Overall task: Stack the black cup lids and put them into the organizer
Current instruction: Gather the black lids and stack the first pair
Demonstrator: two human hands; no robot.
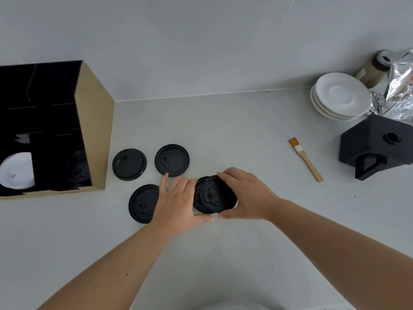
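Several black cup lids lie on the white counter. My right hand (245, 195) grips one black lid (218, 194) by its rim and holds it partly over a second lid (197, 195). That second lid lies against the fingers of my left hand (178, 202). Part of a third lid (143, 203) is hidden under my left hand. Two more lids (129, 164) (172, 160) lie further back. The organizer (96, 130), black inside with tan sides, stands at the left. A black lid (77, 168) sits in its near right compartment.
White lids (17, 170) fill the organizer's near left compartment. A wooden brush (307, 161) lies to the right. Beyond it are a black box-shaped device (377, 148), stacked white saucers (339, 97), a foil bag (400, 86) and a jar (375, 68). The wall rises behind.
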